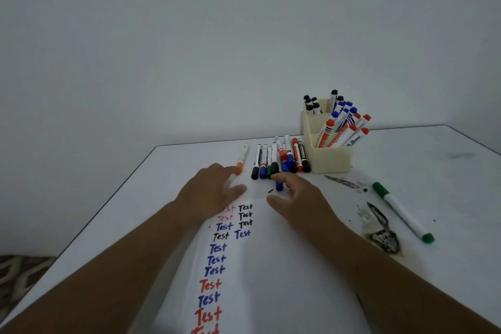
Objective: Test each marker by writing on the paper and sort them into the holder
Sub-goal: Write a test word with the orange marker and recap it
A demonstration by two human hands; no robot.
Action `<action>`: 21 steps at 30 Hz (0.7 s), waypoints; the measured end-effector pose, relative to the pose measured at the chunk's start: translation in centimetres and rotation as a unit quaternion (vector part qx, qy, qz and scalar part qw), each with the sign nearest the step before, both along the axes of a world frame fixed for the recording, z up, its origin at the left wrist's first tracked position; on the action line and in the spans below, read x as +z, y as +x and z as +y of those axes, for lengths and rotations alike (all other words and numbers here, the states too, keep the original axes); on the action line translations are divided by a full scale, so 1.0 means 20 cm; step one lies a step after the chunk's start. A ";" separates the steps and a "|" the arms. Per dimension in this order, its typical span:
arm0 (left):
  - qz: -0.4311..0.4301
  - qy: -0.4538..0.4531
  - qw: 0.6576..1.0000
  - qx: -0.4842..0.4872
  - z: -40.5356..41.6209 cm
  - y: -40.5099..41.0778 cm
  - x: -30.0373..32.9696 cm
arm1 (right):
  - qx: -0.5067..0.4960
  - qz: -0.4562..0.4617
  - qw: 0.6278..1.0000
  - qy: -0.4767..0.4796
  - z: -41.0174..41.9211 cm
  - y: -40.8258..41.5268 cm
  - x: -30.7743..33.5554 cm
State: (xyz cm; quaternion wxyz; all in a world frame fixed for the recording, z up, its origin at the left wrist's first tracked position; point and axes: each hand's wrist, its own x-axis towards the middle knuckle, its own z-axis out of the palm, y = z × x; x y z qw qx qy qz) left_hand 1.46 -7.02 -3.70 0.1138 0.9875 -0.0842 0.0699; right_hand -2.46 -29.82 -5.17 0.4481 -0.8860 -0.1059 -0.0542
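White paper [271, 266], lined with red, blue and black "Test" words, lies nearest. Left hand [211, 192] rests spread, steadying it; right hand [295, 198] hovers loosely curled, holding nothing, likely choosing from the untested markers [279, 160]. Beyond, the cream holder [330, 160] keeps sorted colours apart.

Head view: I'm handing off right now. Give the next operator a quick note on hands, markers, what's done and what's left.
Left hand: open, fingertips at the orange marker.
Right hand: open, reaching into the marker pile, holding nothing clearly.
Holder: already has black, blue and red markers sorted.
Paper: many "Test" lines written.
Left: the pile, the orange marker, and the green marker lying apart on the right.
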 end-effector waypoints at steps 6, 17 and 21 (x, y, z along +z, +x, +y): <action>-0.007 -0.009 0.999 0.030 -0.08 0.18 0.02 | 0.012 0.002 1.000 0.015 -0.01 0.01 -0.01; -0.080 -0.163 0.973 0.143 -0.10 0.19 -0.03 | 0.022 0.008 0.999 0.026 -0.01 0.02 -0.02; -0.081 -0.265 0.955 0.101 -0.14 0.10 0.01 | 0.007 0.020 0.997 0.075 -0.01 0.02 -0.01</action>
